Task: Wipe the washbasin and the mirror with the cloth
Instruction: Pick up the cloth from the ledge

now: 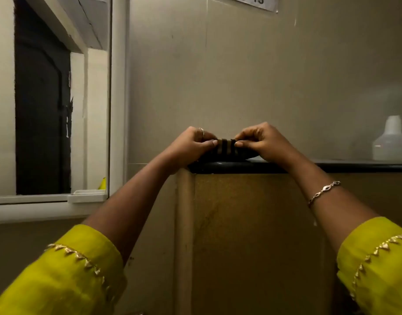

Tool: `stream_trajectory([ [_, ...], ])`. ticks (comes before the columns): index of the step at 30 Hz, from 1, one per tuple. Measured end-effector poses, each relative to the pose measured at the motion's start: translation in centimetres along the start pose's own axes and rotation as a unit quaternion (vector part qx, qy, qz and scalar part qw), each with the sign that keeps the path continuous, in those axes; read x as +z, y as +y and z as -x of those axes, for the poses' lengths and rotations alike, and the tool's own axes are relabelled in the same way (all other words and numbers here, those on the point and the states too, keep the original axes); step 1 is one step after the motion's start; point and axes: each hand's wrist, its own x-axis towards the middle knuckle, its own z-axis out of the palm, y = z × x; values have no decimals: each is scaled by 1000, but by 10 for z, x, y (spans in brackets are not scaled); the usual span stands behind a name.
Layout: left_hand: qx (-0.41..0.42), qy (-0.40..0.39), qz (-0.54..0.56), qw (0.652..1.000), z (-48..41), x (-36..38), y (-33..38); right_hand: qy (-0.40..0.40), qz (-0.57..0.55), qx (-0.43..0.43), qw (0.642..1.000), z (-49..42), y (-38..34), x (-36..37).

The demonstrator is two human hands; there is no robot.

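Left hand [191,144] and right hand [262,142] each pinch one end of the dark striped cloth [225,149], fingers curled round it. It looks folded, lying on the black ledge [332,167] under the grip. Well to the left hangs the mirror [52,98]; far right, a white bottle [392,142] stands on the ledge.

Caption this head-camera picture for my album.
Left hand and right hand pinch a dark striped cloth on a black ledge, between a white-framed mirror and a white plastic bottle.

Dark cloth [225,148] with tan stripes; yellow-green sleeves [65,280] trimmed gold.
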Motion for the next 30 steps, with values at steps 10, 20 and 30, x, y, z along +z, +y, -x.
stream_trajectory([
  [10,62,207,-36,976,-9,-38,13,126,59,-95,986,-51,-46,4],
  [20,60,250,-25,966,52,-97,42,78,30,-178,980,-67,-118,21],
  [30,-77,215,28,973,164,-114,19,-96,-181,-129,970,-6,-148,114],
])
